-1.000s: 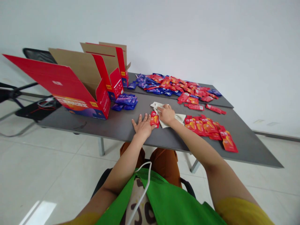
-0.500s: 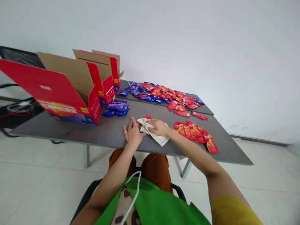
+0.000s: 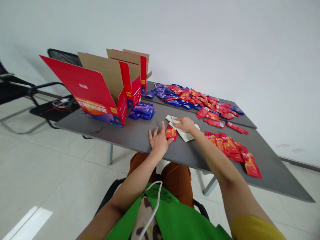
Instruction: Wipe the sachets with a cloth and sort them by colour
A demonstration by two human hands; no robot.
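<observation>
My left hand (image 3: 158, 140) lies flat on the grey table (image 3: 130, 131), fingers spread, its thumb side touching a red sachet (image 3: 171, 132). My right hand (image 3: 185, 124) presses down on a white cloth (image 3: 186, 134), with its fingers curled over the cloth's far part. The cloth lies partly over the red sachet. A row of red sachets (image 3: 231, 149) sits to the right of my right forearm.
A large open red carton (image 3: 100, 96) stands at the left, a second open carton (image 3: 135, 78) behind it. A small pile of blue sachets (image 3: 142, 110) lies beside them. Mixed red and blue sachets (image 3: 192, 98) cover the far table. A black chair (image 3: 30, 96) stands at left.
The camera view swung left and then back to the right. My right hand slid the cloth back and forth over the red sachet. My left hand stayed flat beside it.
</observation>
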